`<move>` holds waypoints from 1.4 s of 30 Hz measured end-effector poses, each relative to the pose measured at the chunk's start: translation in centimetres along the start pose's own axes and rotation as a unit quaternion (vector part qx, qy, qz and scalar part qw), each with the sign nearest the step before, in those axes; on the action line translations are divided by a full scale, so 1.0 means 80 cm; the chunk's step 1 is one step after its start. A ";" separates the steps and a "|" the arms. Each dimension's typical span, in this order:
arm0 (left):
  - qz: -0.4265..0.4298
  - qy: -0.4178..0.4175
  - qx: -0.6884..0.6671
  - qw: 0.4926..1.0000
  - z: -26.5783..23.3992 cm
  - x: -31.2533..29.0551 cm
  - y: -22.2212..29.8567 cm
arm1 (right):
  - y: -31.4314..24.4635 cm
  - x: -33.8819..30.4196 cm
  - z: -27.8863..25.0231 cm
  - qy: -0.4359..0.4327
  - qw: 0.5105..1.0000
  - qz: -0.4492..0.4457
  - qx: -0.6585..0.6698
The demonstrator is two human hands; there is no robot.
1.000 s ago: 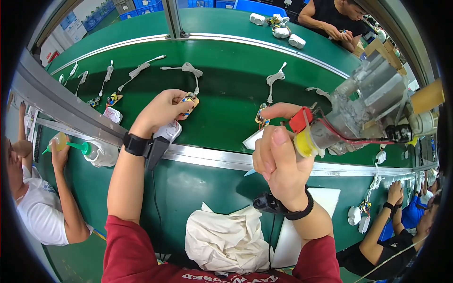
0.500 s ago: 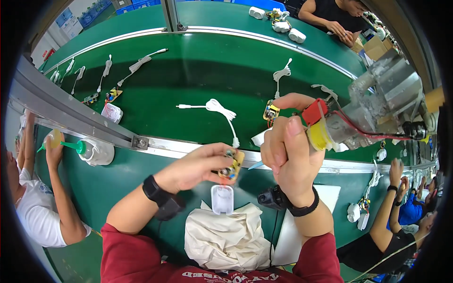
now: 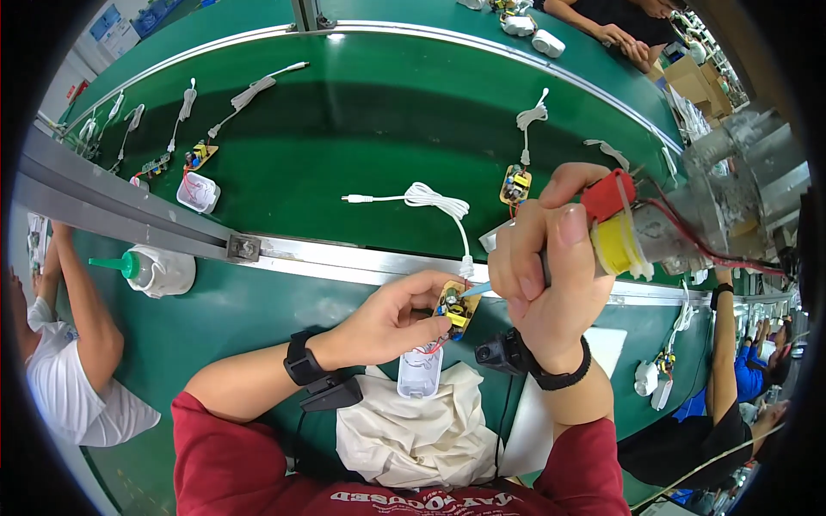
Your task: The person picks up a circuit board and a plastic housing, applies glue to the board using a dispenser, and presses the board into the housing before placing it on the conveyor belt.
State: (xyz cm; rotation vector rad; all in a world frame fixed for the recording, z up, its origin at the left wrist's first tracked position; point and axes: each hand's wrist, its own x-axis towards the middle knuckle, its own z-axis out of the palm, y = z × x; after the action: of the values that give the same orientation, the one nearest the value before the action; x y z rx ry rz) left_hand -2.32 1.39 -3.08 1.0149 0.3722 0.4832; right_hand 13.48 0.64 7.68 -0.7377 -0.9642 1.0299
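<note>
Between the thumb and fingers of my left hand (image 3: 387, 318) is a small circuit board (image 3: 456, 311), tilted, with a yellow transformer and a green part. A white plastic shell (image 3: 420, 371) hangs below it on red wires, above a cream cloth. A coiled white cable (image 3: 435, 202) reaches the board's far end. My right hand (image 3: 551, 275) is wrapped round a dispensing gun (image 3: 658, 245) with a grey barrel, yellow band and red switch. Its tapered blue nozzle (image 3: 477, 291) points left, the tip at the board's upper part; whether it touches, I cannot tell.
A metal rail (image 3: 327, 258) separates my bench from a green belt bearing more cabled boards (image 3: 516, 183) and shells (image 3: 198, 193). At left stands a white bottle with a green spout (image 3: 159, 271). The cream cloth (image 3: 413, 430) lies before me. Co-workers sit left, right and across.
My left hand has brought the board rightward, under the blue nozzle tip, which was apart from it before. The view has shifted slightly. A co-worker at left no longer shows a raised green-tipped bottle.
</note>
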 end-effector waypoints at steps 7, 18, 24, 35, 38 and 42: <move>0.011 -0.012 -0.007 1.000 -0.008 0.002 -0.008 | 0.017 0.001 -0.006 -0.033 0.995 -0.018 -0.098; 0.014 -0.012 -0.017 1.000 -0.010 0.006 -0.013 | 0.022 -0.001 -0.009 -0.014 0.995 -0.009 -0.099; 0.010 -0.008 -0.005 1.000 -0.008 0.004 -0.012 | 0.022 -0.003 -0.009 -0.015 0.995 -0.005 -0.098; 0.010 -0.011 -0.012 1.000 -0.005 0.003 -0.009 | 0.017 0.000 -0.007 -0.010 0.996 -0.003 -0.086; 0.010 -0.012 -0.012 1.000 -0.006 0.003 -0.010 | 0.016 0.000 -0.006 -0.010 0.996 0.001 -0.084; 0.014 -0.014 -0.008 1.000 -0.007 0.003 -0.011 | 0.014 0.001 -0.005 -0.003 0.997 0.006 -0.083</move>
State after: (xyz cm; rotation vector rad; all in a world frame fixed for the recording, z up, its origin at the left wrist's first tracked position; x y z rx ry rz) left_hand -2.18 1.56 -4.10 1.0117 0.3284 0.4964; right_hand 13.41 1.07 6.56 -0.8785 -1.0611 0.9713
